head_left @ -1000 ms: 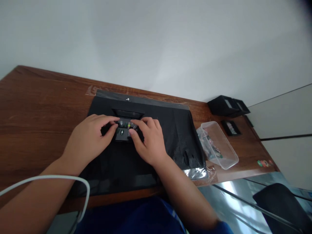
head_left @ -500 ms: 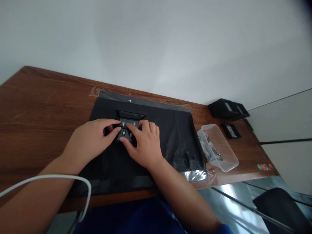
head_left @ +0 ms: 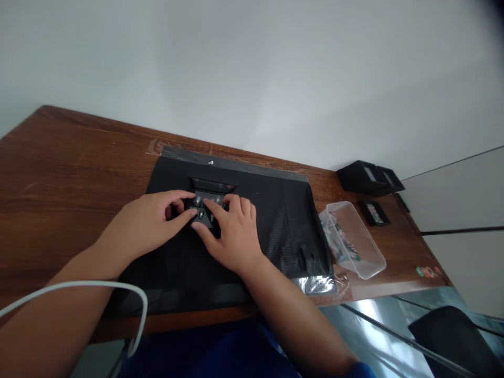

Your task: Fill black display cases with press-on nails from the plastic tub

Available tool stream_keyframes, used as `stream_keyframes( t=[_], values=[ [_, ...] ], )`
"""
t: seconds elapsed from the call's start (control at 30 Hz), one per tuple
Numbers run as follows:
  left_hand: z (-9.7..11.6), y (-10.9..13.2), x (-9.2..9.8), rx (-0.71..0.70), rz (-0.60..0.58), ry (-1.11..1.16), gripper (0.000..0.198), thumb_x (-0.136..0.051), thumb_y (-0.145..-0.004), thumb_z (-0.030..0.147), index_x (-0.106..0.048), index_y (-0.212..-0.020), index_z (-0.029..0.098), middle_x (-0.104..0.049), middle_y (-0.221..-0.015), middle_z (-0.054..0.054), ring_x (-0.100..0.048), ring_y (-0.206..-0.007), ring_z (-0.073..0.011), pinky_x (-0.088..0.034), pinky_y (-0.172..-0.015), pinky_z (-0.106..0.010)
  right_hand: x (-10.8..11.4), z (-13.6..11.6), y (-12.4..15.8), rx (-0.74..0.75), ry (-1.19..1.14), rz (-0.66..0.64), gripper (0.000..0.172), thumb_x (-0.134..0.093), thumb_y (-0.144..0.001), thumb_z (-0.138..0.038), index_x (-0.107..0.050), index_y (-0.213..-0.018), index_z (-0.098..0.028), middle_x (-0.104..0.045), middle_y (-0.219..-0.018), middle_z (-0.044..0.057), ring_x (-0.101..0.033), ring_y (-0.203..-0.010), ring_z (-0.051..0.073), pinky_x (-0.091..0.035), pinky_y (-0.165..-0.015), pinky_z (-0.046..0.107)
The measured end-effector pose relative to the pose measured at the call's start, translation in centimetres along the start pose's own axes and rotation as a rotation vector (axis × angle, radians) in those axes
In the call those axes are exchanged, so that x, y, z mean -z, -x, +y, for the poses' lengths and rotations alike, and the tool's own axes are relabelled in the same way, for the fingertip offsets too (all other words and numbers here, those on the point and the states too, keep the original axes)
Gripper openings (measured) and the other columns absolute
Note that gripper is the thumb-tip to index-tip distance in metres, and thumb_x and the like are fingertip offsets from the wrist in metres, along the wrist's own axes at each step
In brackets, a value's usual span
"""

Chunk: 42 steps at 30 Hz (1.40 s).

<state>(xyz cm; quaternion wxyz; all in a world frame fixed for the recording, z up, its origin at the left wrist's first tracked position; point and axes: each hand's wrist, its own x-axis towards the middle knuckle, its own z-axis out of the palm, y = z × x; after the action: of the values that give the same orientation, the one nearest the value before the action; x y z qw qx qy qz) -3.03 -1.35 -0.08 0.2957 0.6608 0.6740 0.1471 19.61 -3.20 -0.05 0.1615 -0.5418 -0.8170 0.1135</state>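
Observation:
A small black case (head_left: 213,186) lies on a black plastic sheet (head_left: 275,226), its lid tipped back toward the wall. Inside its lower part are several small glossy pieces (head_left: 201,214), too small to name. At the case's left side is my left hand (head_left: 151,220), with thumb and index finger bent onto the edge and the other fingers curled under. My right hand (head_left: 232,231) grips the front and right of the case. Its thumb presses near the front edge, while the index finger reaches over the pieces. Both hands partly cover the case.
A clear plastic tub (head_left: 364,252) with small packets stands right of the sheet. Beyond it are black bins (head_left: 360,177) and a flat black box (head_left: 374,212). A white cable (head_left: 86,284) crosses over my left forearm. A black chair (head_left: 444,336) stands at lower right.
My left thumb and index finger have shifted slightly along the case's left side. The right hand and the case have hardly moved.

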Motion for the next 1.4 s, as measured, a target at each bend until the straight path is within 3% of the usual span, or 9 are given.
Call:
stream_keyframes(
  t=[0.17, 0.37, 0.6, 0.9, 1.1, 1.23, 1.4],
  values=[
    [-0.6, -0.1, -0.1, -0.029, 0.003, -0.005, 0.072, -0.062, -0.090, 0.079, -0.083, -0.143, 0.035, -0.083, -0.099, -0.005, -0.071, -0.075, -0.0259, -0.049, -0.064, -0.036, 0.4, 0.0, 0.0, -0.006, -0.047, -0.005, 0.057, -0.067, -0.112, -0.068, -0.079, -0.152, -0.030, -0.069, -0.140, 0.015, -0.057, -0.130, 0.034, -0.047, -0.112, 0.049],
    [-0.7, 0.2, -0.2, -0.128, -0.003, -0.046, 0.072, -0.063, -0.093, 0.073, -0.079, -0.154, 0.038, -0.082, -0.117, -0.006, -0.073, -0.087, -0.0283, -0.053, -0.074, -0.040, 0.8, -0.4, -0.3, -0.023, -0.137, -0.050, 0.049, -0.069, -0.113, -0.062, -0.082, -0.147, -0.029, -0.070, -0.135, 0.012, -0.059, -0.124, 0.030, -0.047, -0.111, 0.046],
    [-0.4, 0.4, -0.5, -0.199, 0.020, -0.054, 0.059, -0.063, -0.094, 0.067, -0.088, -0.138, 0.036, -0.083, -0.117, -0.009, -0.076, -0.105, -0.0340, -0.056, -0.081, -0.042, 0.7, -0.3, -0.3, -0.021, -0.128, -0.057, 0.053, -0.067, -0.114, -0.062, -0.080, -0.149, -0.026, -0.071, -0.136, 0.012, -0.060, -0.126, 0.029, -0.048, -0.112, 0.045],
    [-0.3, 0.4, -0.4, -0.190, -0.002, -0.062, 0.059, -0.061, -0.095, 0.068, -0.087, -0.138, 0.037, -0.081, -0.113, -0.009, -0.076, -0.101, -0.0337, -0.055, -0.079, -0.042, 1.1, -0.3, -0.2, -0.020, -0.135, -0.054, 0.053, -0.064, -0.114, -0.067, -0.082, -0.144, -0.026, -0.072, -0.137, 0.013, -0.061, -0.125, 0.030, -0.049, -0.112, 0.045],
    [0.1, 0.4, -0.4, -0.136, 0.018, -0.029, 0.078, -0.059, -0.095, 0.079, -0.076, -0.157, 0.036, -0.080, -0.114, -0.009, -0.070, -0.083, -0.0292, -0.052, -0.072, -0.041, 1.7, 0.8, 0.2, -0.071, -0.163, 0.054, 0.043, -0.058, -0.119, -0.056, -0.084, -0.136, -0.026, -0.073, -0.132, 0.012, -0.062, -0.122, 0.029, -0.048, -0.111, 0.045],
    [0.2, 0.5, -0.5, -0.115, 0.027, -0.050, 0.082, -0.060, -0.093, 0.080, -0.075, -0.159, 0.034, -0.080, -0.117, -0.009, -0.067, -0.078, -0.0269, -0.051, -0.071, -0.041, 1.8, 1.3, 0.2, -0.097, -0.164, 0.039, 0.041, -0.050, -0.122, -0.045, -0.087, -0.129, -0.028, -0.074, -0.126, 0.010, -0.062, -0.117, 0.027, -0.047, -0.107, 0.045],
    [0.1, 0.5, -0.5, -0.103, 0.024, -0.058, 0.084, -0.060, -0.093, 0.079, -0.073, -0.162, 0.032, -0.081, -0.115, -0.009, -0.066, -0.073, -0.0249, -0.050, -0.067, -0.040, 1.7, 1.1, 0.2, -0.089, -0.152, 0.008, 0.040, -0.057, -0.120, -0.052, -0.088, -0.133, -0.031, -0.072, -0.123, 0.010, -0.061, -0.115, 0.027, -0.047, -0.105, 0.045]
  ],
)
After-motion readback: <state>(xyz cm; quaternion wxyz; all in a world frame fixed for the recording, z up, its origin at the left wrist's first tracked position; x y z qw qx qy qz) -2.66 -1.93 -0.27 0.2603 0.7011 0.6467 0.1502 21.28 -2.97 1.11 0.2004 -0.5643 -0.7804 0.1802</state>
